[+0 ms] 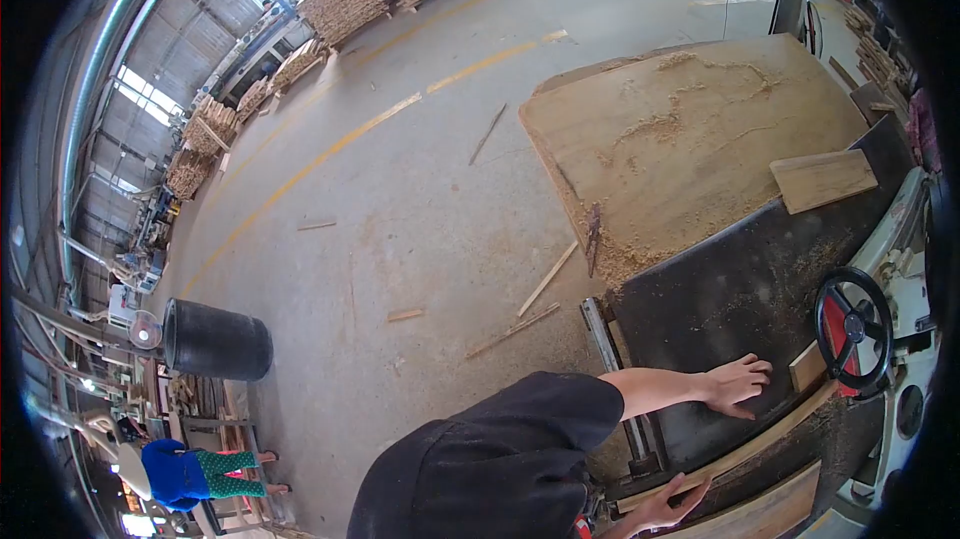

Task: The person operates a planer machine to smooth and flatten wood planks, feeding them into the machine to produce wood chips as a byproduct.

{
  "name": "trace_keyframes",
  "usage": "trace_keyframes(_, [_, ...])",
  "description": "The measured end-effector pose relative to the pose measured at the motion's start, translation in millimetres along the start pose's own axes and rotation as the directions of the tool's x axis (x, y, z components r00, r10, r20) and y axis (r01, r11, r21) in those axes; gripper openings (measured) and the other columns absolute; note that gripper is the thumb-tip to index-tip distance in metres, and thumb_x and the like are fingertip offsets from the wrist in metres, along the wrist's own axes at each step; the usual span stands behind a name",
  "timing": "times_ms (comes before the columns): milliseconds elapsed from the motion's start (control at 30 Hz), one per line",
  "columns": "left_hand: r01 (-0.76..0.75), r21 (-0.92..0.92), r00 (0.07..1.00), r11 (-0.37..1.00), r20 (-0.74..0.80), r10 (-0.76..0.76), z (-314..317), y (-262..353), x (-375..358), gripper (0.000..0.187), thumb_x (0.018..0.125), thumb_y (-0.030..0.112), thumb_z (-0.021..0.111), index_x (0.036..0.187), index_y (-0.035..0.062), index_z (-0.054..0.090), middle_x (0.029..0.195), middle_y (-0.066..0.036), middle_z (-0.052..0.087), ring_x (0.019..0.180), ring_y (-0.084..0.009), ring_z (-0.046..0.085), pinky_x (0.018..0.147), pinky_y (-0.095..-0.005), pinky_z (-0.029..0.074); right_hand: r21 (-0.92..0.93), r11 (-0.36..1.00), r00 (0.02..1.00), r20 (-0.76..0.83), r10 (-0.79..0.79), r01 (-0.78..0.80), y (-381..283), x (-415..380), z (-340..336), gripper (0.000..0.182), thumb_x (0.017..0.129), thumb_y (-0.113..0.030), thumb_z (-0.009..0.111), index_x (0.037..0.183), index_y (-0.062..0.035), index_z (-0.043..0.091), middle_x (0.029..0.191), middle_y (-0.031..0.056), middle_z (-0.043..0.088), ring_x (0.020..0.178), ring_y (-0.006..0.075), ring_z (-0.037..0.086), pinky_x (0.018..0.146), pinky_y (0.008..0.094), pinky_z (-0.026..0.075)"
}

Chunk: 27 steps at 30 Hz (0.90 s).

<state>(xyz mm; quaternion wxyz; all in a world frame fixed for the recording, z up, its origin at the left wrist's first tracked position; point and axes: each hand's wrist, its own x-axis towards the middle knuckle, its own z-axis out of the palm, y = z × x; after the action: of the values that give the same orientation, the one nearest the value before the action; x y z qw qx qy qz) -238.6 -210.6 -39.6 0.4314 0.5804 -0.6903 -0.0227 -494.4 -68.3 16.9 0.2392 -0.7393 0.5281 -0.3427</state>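
Note:
My left hand [738, 386] reaches over the dark machine table [700, 304], fingers bent and spread, with nothing in them. Just beyond its fingertips a small wood block [808, 367] stands near the black handwheel [853, 328]. My right hand [668, 511] is low in the view, thumb and fingers apart, beside the near end of a long, thin wooden strip [745, 444]. A wider board [765, 507] lies on the far side of that strip, close to the right hand. Part of the right hand and its forearm is cut off by the lower edge.
A large sawdust-covered wooden panel [700, 139] adjoins the table, with a short board [824, 181] at its edge. Wood offcuts [548, 279] litter the floor. A black barrel [217, 339] stands left, near another person [190, 474]. Lumber stacks [345, 4] line the back.

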Motion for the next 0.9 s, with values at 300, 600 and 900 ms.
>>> trace_keyframes(300, [0.005, -0.115, 0.939, 0.993, -0.341, -0.044, -80, 6, 2, 0.009, 0.082, 0.02, 0.079, 0.074, 0.0166, 0.077, 0.082, -0.006, 0.076, 0.093, -0.0354, 0.075, 0.091, -0.0517, 0.059, -0.177, 0.984, 0.998, -0.052, -0.036, 0.027, -20, 14, 2, 0.057, 0.097, -0.006, 0.073, 0.154, -0.0091, 0.063, 0.149, 0.014, 0.07, 0.101, 0.0267, 0.075, 0.084, 0.0391, 0.062])
trace_keyframes(600, [0.436, 0.372, 0.876, 0.819, -0.385, -0.292, -179, -235, 63, 0.051, 0.09, 0.041, 0.085, 0.122, 0.0032, 0.072, 0.126, -0.023, 0.071, 0.126, -0.0451, 0.061, 0.111, -0.0569, 0.045, -0.059, 0.988, 0.989, -0.052, 0.137, -0.14, -51, 16, -1, 0.053, 0.097, -0.001, 0.071, 0.149, -0.0007, 0.06, 0.143, 0.023, 0.072, 0.133, 0.0396, 0.07, 0.108, 0.043, 0.057])
trace_keyframes(900, [0.529, 0.624, 0.731, 0.575, 0.009, -0.682, -179, -288, 218, 0.142, 0.07, 0.084, 0.084, 0.174, 0.0041, 0.028, 0.18, -0.031, 0.016, 0.167, -0.0498, 0.016, 0.133, -0.0585, 0.023, -0.019, 0.957, 0.957, 0.011, 0.289, -0.289, -65, 24, -10, 0.056, 0.097, -0.001, 0.072, 0.151, -0.0035, 0.06, 0.143, 0.0207, 0.071, 0.134, 0.0414, 0.067, 0.104, 0.0462, 0.06])
